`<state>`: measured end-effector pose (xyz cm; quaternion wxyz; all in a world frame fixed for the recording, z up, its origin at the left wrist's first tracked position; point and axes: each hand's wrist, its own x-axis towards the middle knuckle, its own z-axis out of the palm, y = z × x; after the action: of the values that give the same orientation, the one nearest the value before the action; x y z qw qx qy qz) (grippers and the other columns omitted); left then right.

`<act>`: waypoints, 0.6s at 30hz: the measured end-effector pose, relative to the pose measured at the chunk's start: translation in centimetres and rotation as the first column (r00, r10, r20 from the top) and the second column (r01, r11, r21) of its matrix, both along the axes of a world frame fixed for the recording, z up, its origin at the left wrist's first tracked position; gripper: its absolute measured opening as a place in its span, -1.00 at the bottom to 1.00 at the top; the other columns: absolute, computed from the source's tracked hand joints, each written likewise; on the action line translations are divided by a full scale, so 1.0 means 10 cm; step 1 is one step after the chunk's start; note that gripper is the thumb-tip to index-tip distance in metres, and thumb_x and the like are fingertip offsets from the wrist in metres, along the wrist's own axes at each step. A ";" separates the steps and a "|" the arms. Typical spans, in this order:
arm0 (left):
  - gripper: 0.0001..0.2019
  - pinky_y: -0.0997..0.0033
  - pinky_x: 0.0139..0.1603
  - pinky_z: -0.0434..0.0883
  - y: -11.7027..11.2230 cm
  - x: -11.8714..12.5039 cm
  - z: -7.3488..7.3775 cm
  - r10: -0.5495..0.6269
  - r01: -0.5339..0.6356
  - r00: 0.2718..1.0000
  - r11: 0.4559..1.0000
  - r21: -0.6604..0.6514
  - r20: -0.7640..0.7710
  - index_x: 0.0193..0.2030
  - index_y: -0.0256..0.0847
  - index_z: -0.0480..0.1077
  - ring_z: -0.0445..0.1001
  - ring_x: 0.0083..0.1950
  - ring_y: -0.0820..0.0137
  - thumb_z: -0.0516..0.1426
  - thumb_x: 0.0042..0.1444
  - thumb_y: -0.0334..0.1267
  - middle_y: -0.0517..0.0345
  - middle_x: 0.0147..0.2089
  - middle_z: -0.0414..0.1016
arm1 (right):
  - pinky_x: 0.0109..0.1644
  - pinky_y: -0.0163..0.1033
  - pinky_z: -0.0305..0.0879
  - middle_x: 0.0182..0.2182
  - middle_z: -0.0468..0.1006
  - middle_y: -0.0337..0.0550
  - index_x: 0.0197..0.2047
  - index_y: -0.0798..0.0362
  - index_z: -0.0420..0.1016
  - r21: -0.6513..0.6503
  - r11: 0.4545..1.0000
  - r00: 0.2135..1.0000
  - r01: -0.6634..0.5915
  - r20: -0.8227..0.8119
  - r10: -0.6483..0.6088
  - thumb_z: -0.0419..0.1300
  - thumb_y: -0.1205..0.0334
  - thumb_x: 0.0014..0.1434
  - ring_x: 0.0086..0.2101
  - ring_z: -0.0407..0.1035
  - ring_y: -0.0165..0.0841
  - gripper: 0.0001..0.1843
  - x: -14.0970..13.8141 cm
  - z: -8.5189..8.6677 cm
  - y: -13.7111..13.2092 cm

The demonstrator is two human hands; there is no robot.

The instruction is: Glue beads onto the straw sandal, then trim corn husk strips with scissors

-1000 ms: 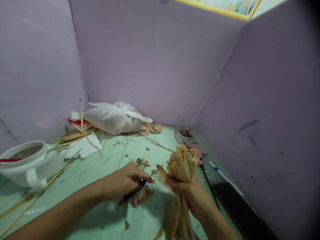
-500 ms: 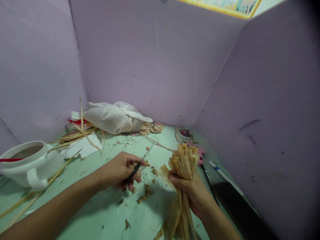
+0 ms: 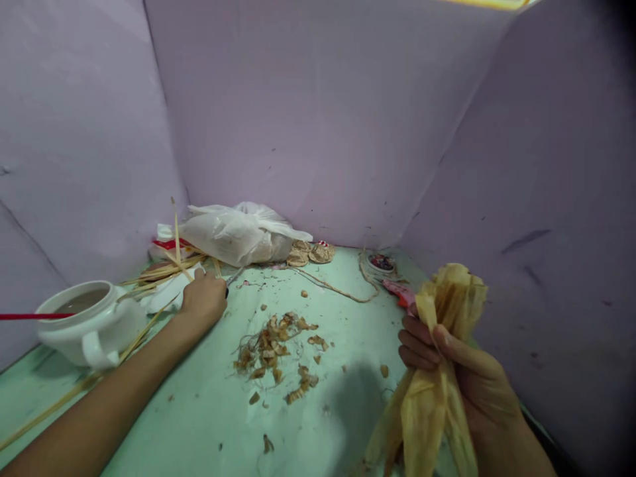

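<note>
My right hand [image 3: 462, 371] is closed around a bundle of dried corn husks [image 3: 454, 298], whose long strips hang below the fist. My left hand [image 3: 203, 295] is at the table's left side by a white paper [image 3: 166, 291], its fingers curled and partly hidden. Dark-handled scissors [image 3: 227, 290] poke out at its right edge, thin blade pointing up and right. Between both hands lies a scatter of brown husk scraps [image 3: 271, 351] on the pale green table.
A white handled pot [image 3: 106, 328] with liquid and a red stick [image 3: 34, 317] is at left, near long dry strips [image 3: 59, 401]. A white plastic bag [image 3: 238, 235], woven round pieces [image 3: 318, 252], a cord [image 3: 342, 291], a small round container [image 3: 381, 262] and a pink tool [image 3: 399, 291] lie farther back.
My left hand has moved left and away with the scissors, to beside the paper. My right hand has shifted right with the husk bundle. More of the scrap pile now shows.
</note>
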<state>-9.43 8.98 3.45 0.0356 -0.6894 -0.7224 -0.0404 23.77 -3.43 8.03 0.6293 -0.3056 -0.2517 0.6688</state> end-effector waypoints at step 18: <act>-0.35 0.07 0.29 -0.09 -0.06 0.68 -0.32 -0.438 0.456 0.849 0.890 0.008 0.296 0.29 -0.52 -0.10 -0.12 0.35 0.15 -0.21 0.19 -0.05 -0.25 0.34 -0.11 | -0.67 -0.55 0.12 -0.62 0.06 -0.39 -0.49 0.09 0.37 -0.028 0.999 0.987 0.024 -0.158 -0.028 0.38 0.37 -0.33 -0.66 -0.07 -0.65 -0.71 0.07 0.01 0.02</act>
<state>-2.59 8.36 0.22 -0.1025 -0.8257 -0.5404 -0.1256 24.42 -3.23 8.14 0.6520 -0.2630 -0.1879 0.6859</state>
